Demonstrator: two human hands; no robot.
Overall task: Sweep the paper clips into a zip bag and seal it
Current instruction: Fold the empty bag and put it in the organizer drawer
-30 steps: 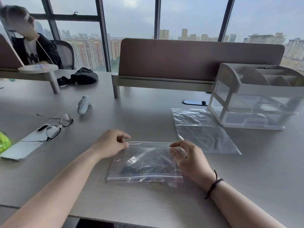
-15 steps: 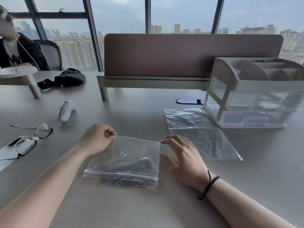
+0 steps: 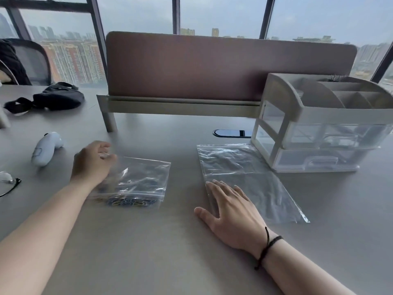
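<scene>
A clear zip bag (image 3: 144,177) lies flat on the grey desk in front of me. Coloured paper clips (image 3: 129,202) are bunched inside it along its near edge. My left hand (image 3: 91,165) covers the bag's far left corner, fingers curled and pinched on the zip edge; it is motion-blurred. My right hand (image 3: 231,211) lies flat and spread on the desk to the right of the bag, apart from it. Its fingertips rest on the near left corner of a second, empty clear bag (image 3: 244,173).
A white desk organiser with clear drawers (image 3: 319,133) stands at the right. A brown desk divider (image 3: 212,69) runs across the back. At the left lie a white controller (image 3: 45,151), glasses (image 3: 8,184) and a black pouch (image 3: 55,99).
My right hand has let go of the zip bag's right side and moved right onto the desk by the empty bag. My left hand stays at the bag's left corner.
</scene>
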